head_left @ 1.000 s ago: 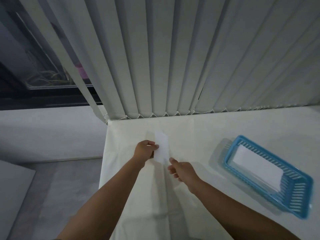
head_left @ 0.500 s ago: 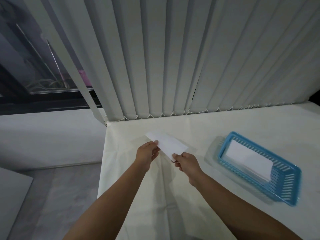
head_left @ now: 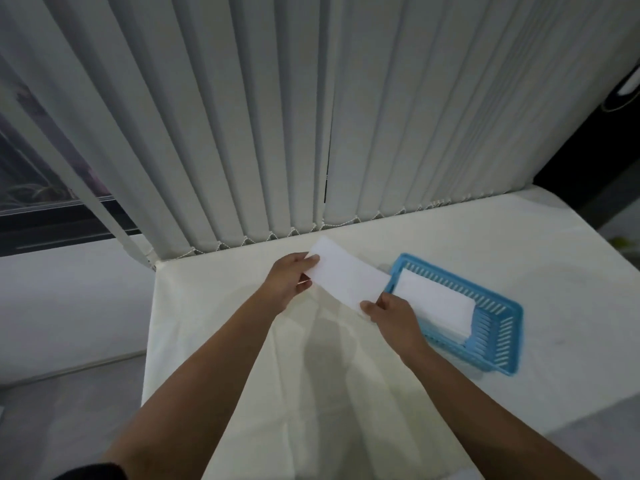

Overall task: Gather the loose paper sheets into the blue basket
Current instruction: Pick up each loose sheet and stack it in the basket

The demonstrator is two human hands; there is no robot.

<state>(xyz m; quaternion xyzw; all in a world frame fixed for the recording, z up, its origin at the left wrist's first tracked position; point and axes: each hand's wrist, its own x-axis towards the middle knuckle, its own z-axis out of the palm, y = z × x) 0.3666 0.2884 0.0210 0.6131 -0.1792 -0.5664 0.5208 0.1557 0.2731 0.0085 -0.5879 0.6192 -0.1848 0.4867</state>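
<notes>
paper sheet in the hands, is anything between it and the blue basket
Nothing visible. The paper sheet, held by the left hand and right hand, already overlaps the near-left rim of the blue basket, which holds only stacked sheets.

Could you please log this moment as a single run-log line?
left hand: pinching sheet's far end | right hand: pinching near end | paper sheet: held above table, beside blue basket | basket: already holds paper
</notes>
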